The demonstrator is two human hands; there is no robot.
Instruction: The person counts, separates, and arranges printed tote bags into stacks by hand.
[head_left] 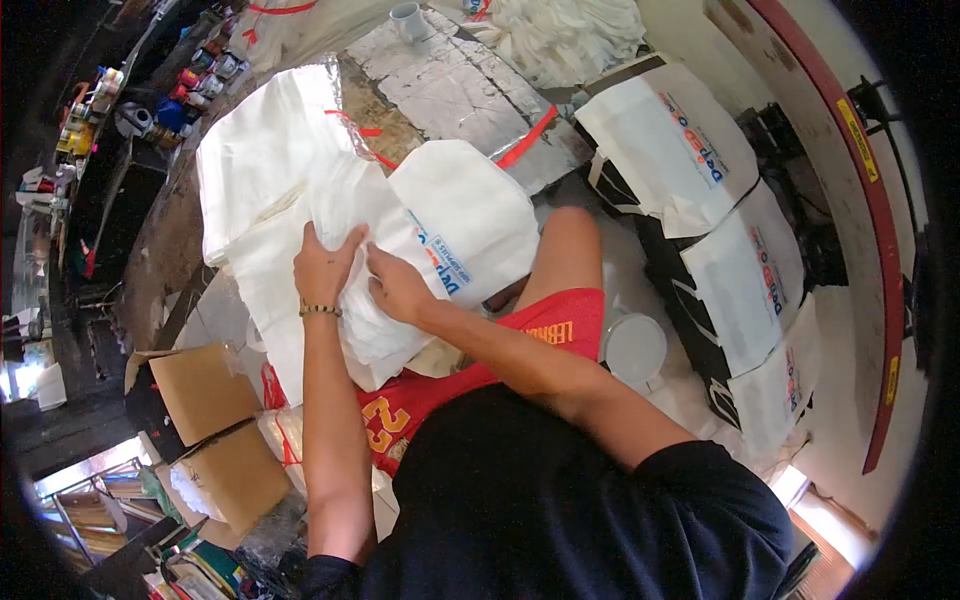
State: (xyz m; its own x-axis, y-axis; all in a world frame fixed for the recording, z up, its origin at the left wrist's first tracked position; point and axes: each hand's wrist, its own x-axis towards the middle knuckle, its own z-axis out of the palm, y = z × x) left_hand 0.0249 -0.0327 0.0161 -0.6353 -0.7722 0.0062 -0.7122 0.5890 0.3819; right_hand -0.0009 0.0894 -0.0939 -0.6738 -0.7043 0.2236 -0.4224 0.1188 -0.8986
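Note:
Both of my hands are at the white fabric bags in front of my lap. My left hand (328, 265), with a beaded bracelet on the wrist, grips the white bag (345, 210), its thumb toward my right hand. My right hand (398, 287) is curled, its fingers pinching the same white material a little to the right. Beyond them lies a thick stack of white bags (265, 135). A white bag with blue and orange print (470, 195) lies to the right, near my bare knee. The fingertips are partly hidden in the folds.
Printed white bags (670, 150) lie over black supports at the right. A silver-covered board (440, 85) carries a white mug (408, 22). An open cardboard box (205, 395) stands lower left, and small colored containers (90, 115) line the far left. A round white lid (635, 345) is beside my leg.

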